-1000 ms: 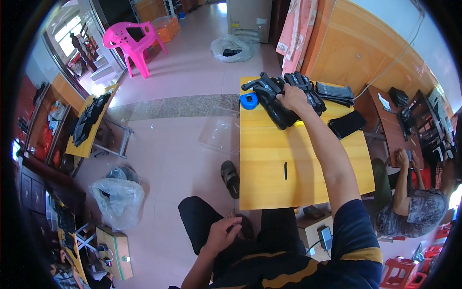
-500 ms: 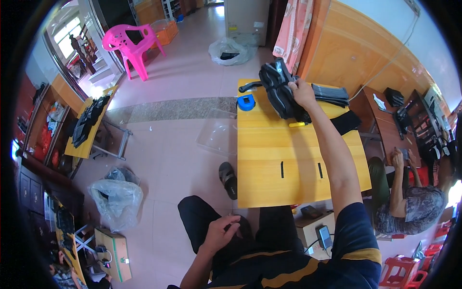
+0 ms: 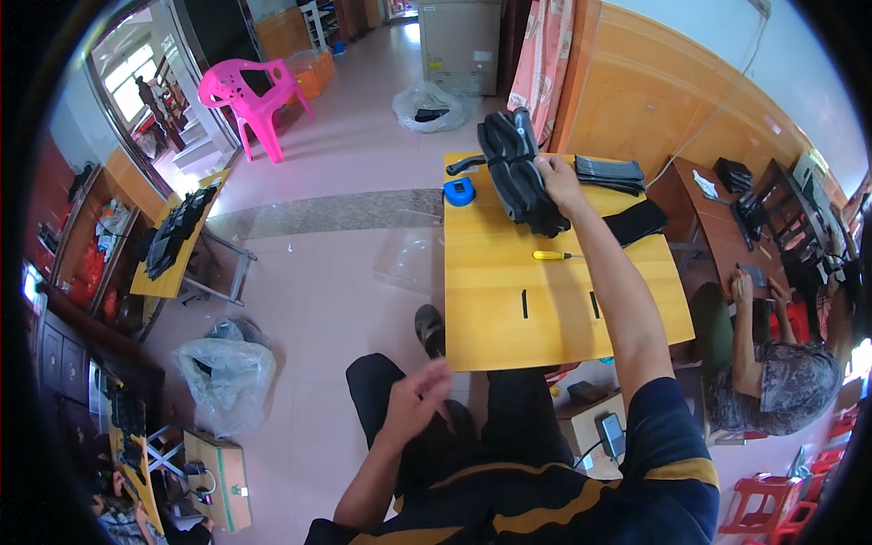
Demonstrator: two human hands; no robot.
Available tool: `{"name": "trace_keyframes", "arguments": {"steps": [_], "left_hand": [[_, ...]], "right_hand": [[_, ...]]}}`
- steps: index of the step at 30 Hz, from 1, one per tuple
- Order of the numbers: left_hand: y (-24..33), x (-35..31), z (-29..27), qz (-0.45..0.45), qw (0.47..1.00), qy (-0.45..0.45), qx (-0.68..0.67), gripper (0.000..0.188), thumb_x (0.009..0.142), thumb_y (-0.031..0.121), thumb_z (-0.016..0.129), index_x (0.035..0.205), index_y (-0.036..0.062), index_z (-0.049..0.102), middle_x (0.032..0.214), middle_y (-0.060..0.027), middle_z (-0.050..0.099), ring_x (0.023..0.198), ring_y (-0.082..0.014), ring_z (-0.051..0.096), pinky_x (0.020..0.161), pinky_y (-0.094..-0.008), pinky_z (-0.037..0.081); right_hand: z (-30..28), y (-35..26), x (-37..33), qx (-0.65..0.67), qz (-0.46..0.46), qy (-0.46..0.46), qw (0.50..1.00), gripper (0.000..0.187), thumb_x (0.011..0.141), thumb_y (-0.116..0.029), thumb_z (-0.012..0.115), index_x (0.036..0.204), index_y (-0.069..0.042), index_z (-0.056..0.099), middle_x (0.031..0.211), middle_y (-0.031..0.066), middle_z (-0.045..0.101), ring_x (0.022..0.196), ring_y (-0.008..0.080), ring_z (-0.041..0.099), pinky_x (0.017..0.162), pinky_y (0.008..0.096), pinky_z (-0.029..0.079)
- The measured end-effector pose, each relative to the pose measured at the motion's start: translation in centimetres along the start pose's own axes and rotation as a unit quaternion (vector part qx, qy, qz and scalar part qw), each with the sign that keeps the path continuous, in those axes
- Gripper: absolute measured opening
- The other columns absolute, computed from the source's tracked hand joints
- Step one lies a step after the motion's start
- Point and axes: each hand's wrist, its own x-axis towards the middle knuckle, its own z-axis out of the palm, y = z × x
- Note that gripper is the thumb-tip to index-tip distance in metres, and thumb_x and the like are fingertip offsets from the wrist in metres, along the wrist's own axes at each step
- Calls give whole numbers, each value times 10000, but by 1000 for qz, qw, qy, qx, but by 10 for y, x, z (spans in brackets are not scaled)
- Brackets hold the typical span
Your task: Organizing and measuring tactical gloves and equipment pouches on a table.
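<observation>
My right hand is closed on the right side of a bundle of black and grey fabric strips, bound round its middle. The bundle is at the far part of the yellow wooden table. Over my lap, near the table's front left corner, my left hand is empty, its fingers loosely apart and slightly blurred. Left of the bundle are a blue tape measure and a black handle-like piece. A yellow-handled screwdriver lies nearer to me. Two short black marks run along the tabletop.
Grey strips and a folded black cloth lie on the table's right side. A co-worker sits at the right by a brown table. Plastic bags, a pink chair and a side table stand at left.
The bundle has shifted slightly left in my right hand, showing more of the screwdriver. My left hand has risen toward the table's corner. The whole view has tilted a little.
</observation>
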Motion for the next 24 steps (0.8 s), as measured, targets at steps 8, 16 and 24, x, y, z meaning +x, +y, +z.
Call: {"name": "trace_keyframes", "arguments": {"steps": [8,16,24], "left_hand": [[62,132,1,-27,960,92,-263,929,925,124,729,1611,39,107,1528,-231,412,1328,-252,498,1100,-376,421],[21,218,50,50,929,155,-332,930,705,118,926,1433,2,358,1354,-127,537,1221,-227,557,1047,-355,458],[14,236,61,37,907,283,-309,863,691,52,912,1387,15,403,1263,-111,574,1136,-226,600,982,-349,506]], "right_hand": [[37,-41,-116,-122,-168,68,976,323,975,-269,646,1174,-21,593,1042,260,687,993,450,659,861,487,517],[65,-30,-183,-139,-329,52,933,378,880,-140,720,1188,-1,552,1217,208,637,1080,397,637,912,448,519],[62,-30,-179,-104,-363,13,926,346,885,-113,709,1194,-32,574,1255,205,636,1117,413,631,967,432,520]]}}
